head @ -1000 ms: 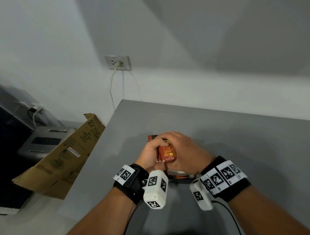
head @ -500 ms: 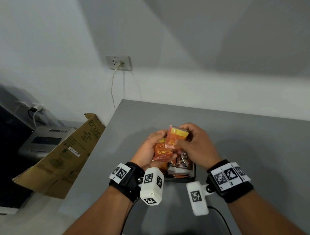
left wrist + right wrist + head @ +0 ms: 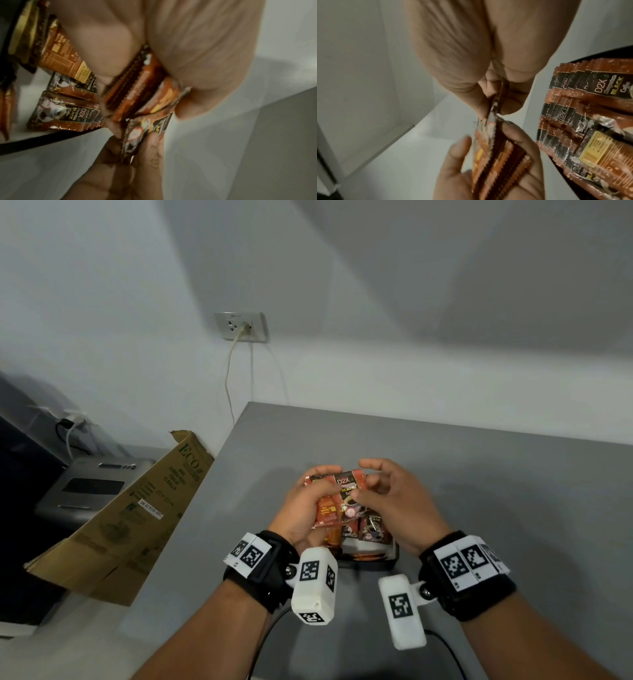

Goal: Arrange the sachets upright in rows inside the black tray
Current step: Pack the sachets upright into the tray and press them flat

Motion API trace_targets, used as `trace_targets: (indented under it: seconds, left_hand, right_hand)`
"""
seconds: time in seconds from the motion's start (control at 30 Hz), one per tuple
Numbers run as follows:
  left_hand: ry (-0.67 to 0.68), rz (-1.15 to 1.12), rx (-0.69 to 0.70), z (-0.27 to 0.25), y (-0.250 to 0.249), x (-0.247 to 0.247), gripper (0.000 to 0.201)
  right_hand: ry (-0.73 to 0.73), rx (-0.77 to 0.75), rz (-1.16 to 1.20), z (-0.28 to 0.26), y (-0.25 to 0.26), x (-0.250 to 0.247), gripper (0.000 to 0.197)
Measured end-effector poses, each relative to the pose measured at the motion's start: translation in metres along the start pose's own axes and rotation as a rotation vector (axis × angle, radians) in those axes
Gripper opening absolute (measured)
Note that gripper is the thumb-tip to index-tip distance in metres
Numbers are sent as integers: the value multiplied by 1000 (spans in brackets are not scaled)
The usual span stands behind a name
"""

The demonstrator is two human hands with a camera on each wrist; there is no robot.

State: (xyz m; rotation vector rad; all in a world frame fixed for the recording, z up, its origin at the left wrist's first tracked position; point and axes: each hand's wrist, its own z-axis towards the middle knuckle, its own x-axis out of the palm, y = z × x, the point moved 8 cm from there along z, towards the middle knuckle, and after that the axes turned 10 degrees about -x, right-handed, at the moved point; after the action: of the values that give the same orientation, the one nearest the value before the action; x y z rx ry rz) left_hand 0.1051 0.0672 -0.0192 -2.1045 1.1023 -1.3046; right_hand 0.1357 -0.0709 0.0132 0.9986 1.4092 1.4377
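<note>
Head view, contents by size. Grey tabletop [image 3: 479, 491]: carries the work, set against a white wall. Folded cardboard box [image 3: 130, 518]: leans at the tabletop's left edge, apart from the work. Black tray [image 3: 373, 562]: on the tabletop just ahead of both wrists, mostly hidden by the hands; D2X coffee sachets in tray [image 3: 583, 108] already stand packed in overlapping rows. Left hand [image 3: 305, 515]: raised above the tray, palm turned inward, grip clenched round a sachet bundle [image 3: 325, 510]. Right hand [image 3: 394, 501]: opposite, thumb and forefinger pinching one D2X sachet [image 3: 347, 491] at the bundle's front face, the remaining fingers arched loosely above. Wall socket [image 3: 241, 326]: behind, cord plugged in.

Handling note, as a judgement: the step is peeling one sachet off the bundle for seating. Best done by pinching near the top seam, keeping the sachet vertical, and sliding it down against the last standing row so nothing topples; the left hand should hold the bundle squared.
</note>
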Motion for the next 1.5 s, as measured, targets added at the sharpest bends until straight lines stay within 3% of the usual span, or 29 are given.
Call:
trace_targets:
  seconds: [0.1, 0.2, 0.33, 0.43, 0.5, 0.57, 0.63, 0.73, 0.8, 0.87, 0.97, 1.07, 1.23, 1.5]
  left_hand:
    - [-14, -42, -12, 0, 1, -3, 47]
    - [-44, 46, 51, -3, -4, -2, 40]
    - [-26, 114, 84, -3, -3, 1, 36]
    - [-27, 80, 34, -2, 1, 0, 23]
    - [-31, 33, -57, -2, 7, -6, 37]
    - [-47, 14, -114, 1, 10, -12, 46]
    - [-112, -9, -58, 4, 5, -20, 39]
    - [-200, 57, 83, 1, -13, -25, 45]
    - [-226, 157, 146, -1, -20, -26, 49]
    - [-243, 259, 187, -3, -22, -23, 49]
    - [-203, 347, 188, -4, -14, -7, 45]
    - [-135, 217, 108, -3, -5, 3, 36]
    - [-82, 65, 16, -2, -2, -8, 36]
    - [-118, 187, 125, -1, -3, -4, 35]
  right_hand:
    - [-48, 125, 158, 2, -9, -6, 36]
    - [49, 269, 324, -3, -15, 5, 22]
    - [116, 308, 305, -8, -18, 17, 22]
    - [4, 165, 169, -1, -8, 4, 22]
    - [-35, -45, -122, 3, 13, -10, 24]
    - [66, -223, -402, 3, 28, -7, 24]
    - [160, -265, -496, -1, 26, -4, 27]
    - [77, -151, -368, -4, 16, -17, 30]
    - [-45, 3, -5, -6, 8, -25, 28]
    - [-65, 163, 326, -6, 1, -16, 27]
    - [-2, 252, 232, -4, -7, 1, 17]
    - [-23, 250, 99, -3, -12, 5, 22]
    - [-91, 265, 212, -1, -14, -9, 27]
    - [23, 309, 184, -7, -24, 13, 28]
